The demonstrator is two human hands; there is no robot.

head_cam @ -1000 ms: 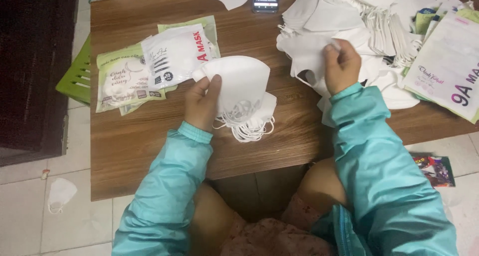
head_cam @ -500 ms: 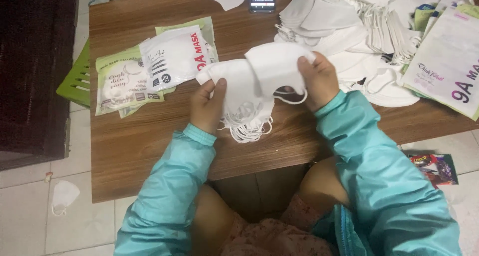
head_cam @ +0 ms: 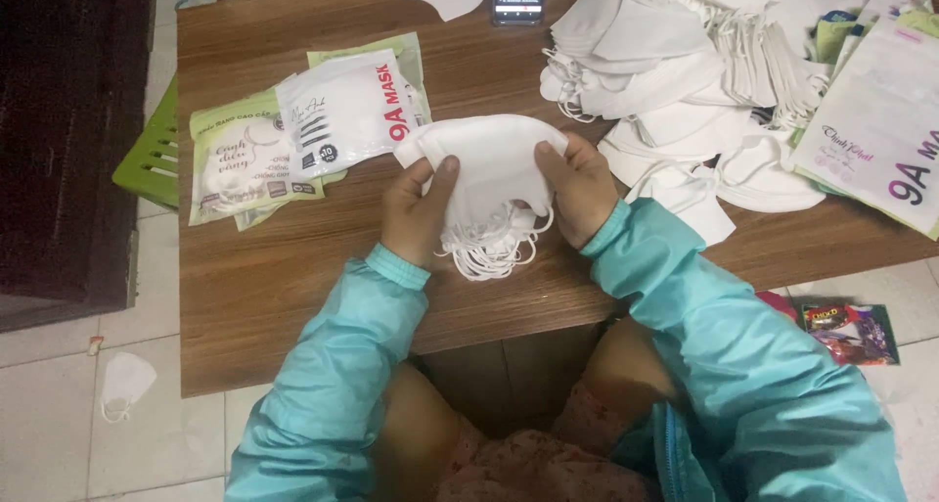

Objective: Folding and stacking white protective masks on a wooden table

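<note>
We find both hands closed on a small stack of white folded fabric face masks [head_cam: 489,169], held just above the brown wooden desk [head_cam: 293,296] near its middle. The left hand [head_cam: 419,218] pinches the stack's left end, thumb on top; the right hand [head_cam: 577,191] grips the right end. White elastic ear loops [head_cam: 489,252] hang loose beneath. Sealed mask packets [head_cam: 337,115] lie to the left, a loose heap of white masks [head_cam: 685,81] far right. In our judgement, edges should be squared and the loops gathered before the grip shifts, lest the stack fan apart.
</note>
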